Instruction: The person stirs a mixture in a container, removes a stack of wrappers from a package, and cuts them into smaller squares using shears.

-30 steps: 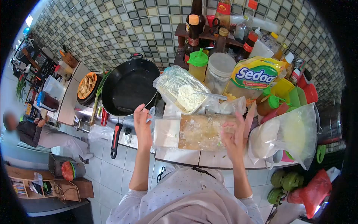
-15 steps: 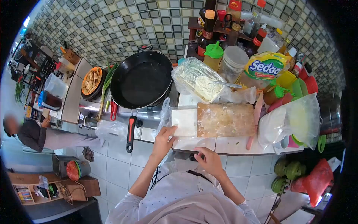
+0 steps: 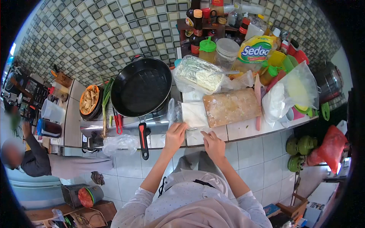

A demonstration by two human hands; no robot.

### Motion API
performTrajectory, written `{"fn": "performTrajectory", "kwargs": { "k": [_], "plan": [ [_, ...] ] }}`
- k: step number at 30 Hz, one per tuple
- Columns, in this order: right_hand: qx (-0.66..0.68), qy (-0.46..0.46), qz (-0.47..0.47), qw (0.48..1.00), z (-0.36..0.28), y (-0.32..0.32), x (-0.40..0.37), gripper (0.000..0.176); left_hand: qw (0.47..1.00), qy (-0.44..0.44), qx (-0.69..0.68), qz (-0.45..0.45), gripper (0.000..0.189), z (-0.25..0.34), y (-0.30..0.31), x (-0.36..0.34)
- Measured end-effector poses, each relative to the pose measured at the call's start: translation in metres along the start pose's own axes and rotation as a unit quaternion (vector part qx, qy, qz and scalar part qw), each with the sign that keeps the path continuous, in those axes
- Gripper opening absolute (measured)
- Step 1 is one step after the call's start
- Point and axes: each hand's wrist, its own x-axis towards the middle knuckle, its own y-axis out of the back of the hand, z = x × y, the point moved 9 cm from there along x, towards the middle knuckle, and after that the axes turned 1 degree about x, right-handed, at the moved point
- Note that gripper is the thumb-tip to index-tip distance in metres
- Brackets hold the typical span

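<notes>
At the counter's near edge: your left hand [image 3: 175, 133] has its fingers bent onto the near edge of the stack of white square sheets in clear plastic wrap [image 3: 194, 113]. You cannot tell whether they pinch it or only press it.
Right hand: your right hand [image 3: 213, 144] sits just beside the left. Its forefinger is stretched onto the white tiled counter [image 3: 243, 131], and the other fingers are loosely folded with nothing in them.
Sheets: they lie flat on the counter, touching the left end of the floured rectangular wooden cutting board [image 3: 232, 107].
Left of the sheets: a round black frying pan [image 3: 141, 86] sits on the stove, its red-and-black handle pointing towards you.
Right of the board: a clear plastic bag of white powder [image 3: 292, 91] slumps on the counter.
Behind the board: a clear plastic tub of pale filling [image 3: 197, 74] has a metal spoon resting in it.
Writing: the yellow packet [image 3: 254, 49] shows "Sedaa" in white on blue. The bottle labels are too small to read.
Farthest back: dark glass sauce bottles [image 3: 196, 34] stand on a wooden shelf against the grey mosaic wall.
</notes>
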Motion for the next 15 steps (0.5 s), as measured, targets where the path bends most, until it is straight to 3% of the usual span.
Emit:
{"fn": "performTrajectory", "kwargs": {
  "k": [5, 8, 12, 15],
  "plan": [
    [-0.083, 0.091, 0.073, 0.99, 0.011, -0.02, 0.005, 0.016, 0.999, -0.017, -0.022, 0.045, 0.014, -0.003, 0.006, 0.019],
    [-0.107, 0.111, 0.096, 0.983, 0.004, -0.019, 0.005, 0.015, 0.992, 0.054, -0.04, 0.107, 0.007, -0.03, 0.011, 0.022],
    [-0.108, 0.118, 0.105, 0.981, -0.004, -0.01, 0.0, 0.014, 0.983, 0.097, -0.09, 0.124, 0.006, -0.044, 0.01, 0.017],
    [-0.087, 0.041, 0.124, 0.988, 0.003, 0.005, -0.003, 0.01, 0.972, 0.133, -0.144, 0.134, 0.007, -0.046, 0.007, 0.008]
  ]
}}
